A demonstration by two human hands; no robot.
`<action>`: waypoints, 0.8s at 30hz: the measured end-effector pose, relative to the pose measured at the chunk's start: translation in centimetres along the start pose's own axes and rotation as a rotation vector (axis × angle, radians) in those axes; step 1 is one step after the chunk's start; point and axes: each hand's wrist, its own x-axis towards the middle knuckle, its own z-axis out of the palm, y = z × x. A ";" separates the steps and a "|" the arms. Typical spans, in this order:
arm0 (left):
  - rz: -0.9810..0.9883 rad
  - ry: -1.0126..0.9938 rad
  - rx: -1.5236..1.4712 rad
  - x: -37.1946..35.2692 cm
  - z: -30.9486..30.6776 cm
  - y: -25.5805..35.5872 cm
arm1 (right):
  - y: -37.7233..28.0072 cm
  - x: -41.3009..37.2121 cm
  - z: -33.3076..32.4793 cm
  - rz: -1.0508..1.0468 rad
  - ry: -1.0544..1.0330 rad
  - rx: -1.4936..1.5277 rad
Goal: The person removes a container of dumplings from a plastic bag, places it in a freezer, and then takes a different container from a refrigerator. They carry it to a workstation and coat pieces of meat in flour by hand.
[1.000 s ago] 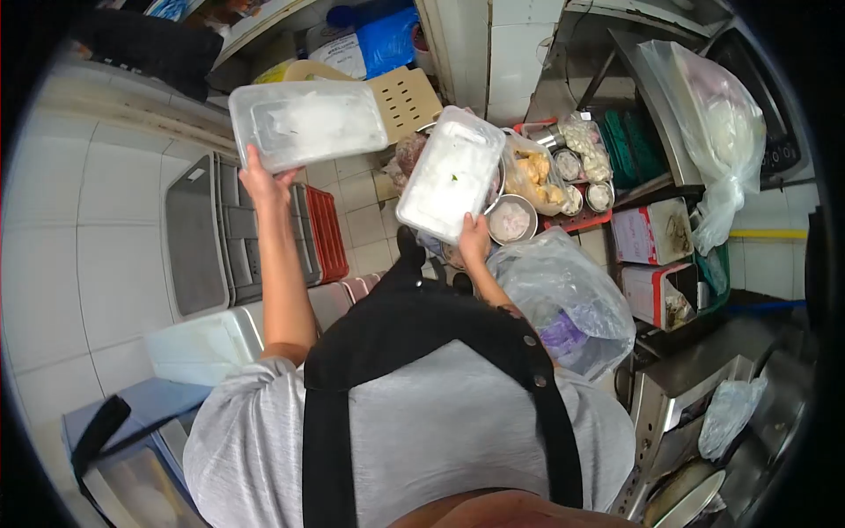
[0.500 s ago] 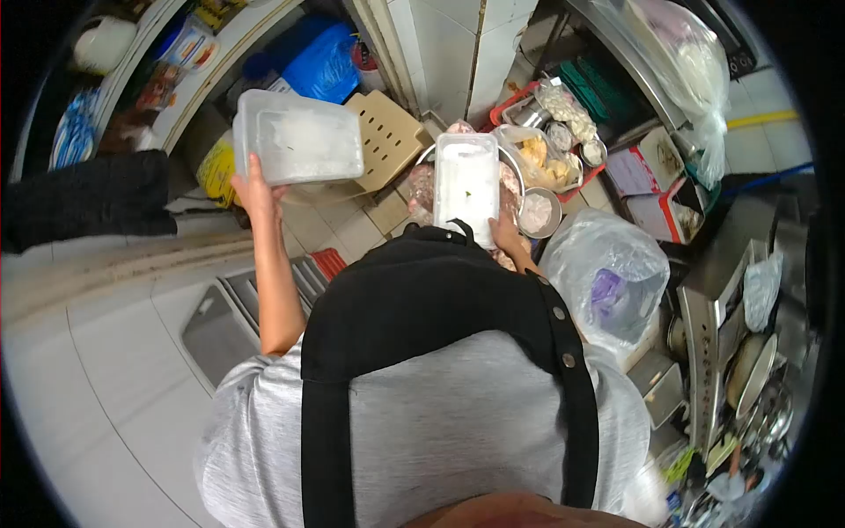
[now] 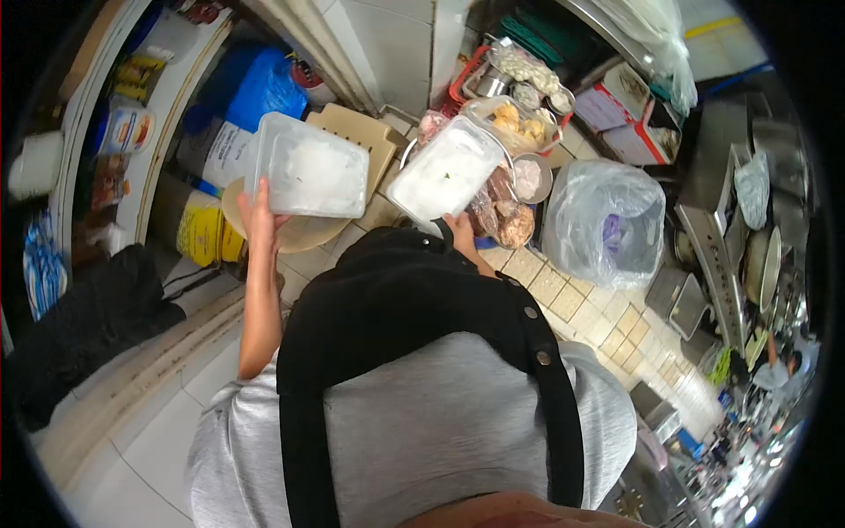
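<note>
My left hand point(image 3: 261, 222) grips the near left corner of a translucent plastic food container point(image 3: 312, 167) with a frosty white look, the thumb up along its side. Closed on the near edge of a second rectangular container point(image 3: 440, 172), my right hand point(image 3: 459, 233) keeps it tilted slantwise in the view. Its top is white, with a small green speck. Behind and to the right of this container, bagged meat point(image 3: 515, 224) shows, partly hidden by it. A beige tub point(image 3: 304, 238) lies below the left container.
A beige perforated plastic piece point(image 3: 352, 128) stands beyond the containers. To the right are a bowl of pale food point(image 3: 530, 179), a red crate point(image 3: 465, 81) with bagged food, and a bag-lined bin point(image 3: 603, 229). Shelves point(image 3: 167, 132) line the left, with a yellow package point(image 3: 201, 229) below.
The view has turned to the right. The right-hand container has swung from upright to slanted and sits nearer the left one, uncovering more bagged meat. Both hands keep their grips.
</note>
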 end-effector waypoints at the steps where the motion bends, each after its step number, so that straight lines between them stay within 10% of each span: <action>1: 0.040 -0.039 0.029 -0.1 0.5 0.5 | 6.8 2.9 3.9 0.062 -0.130 0.133; 2: 0.055 -0.056 0.055 0.0 0.8 0.5 | 5.1 2.8 4.4 -0.218 -0.040 -0.088; 4: 0.078 -0.079 0.097 -0.3 1.2 -0.1 | 3.9 3.8 6.2 0.182 -0.149 -0.226; 9: 0.025 -0.096 0.086 -1.4 1.0 -0.6 | 0.9 3.6 5.4 0.060 0.129 -0.136; 24: 0.002 -0.294 -0.159 -3.2 1.4 -2.6 | -0.9 7.3 2.1 0.318 -0.467 0.471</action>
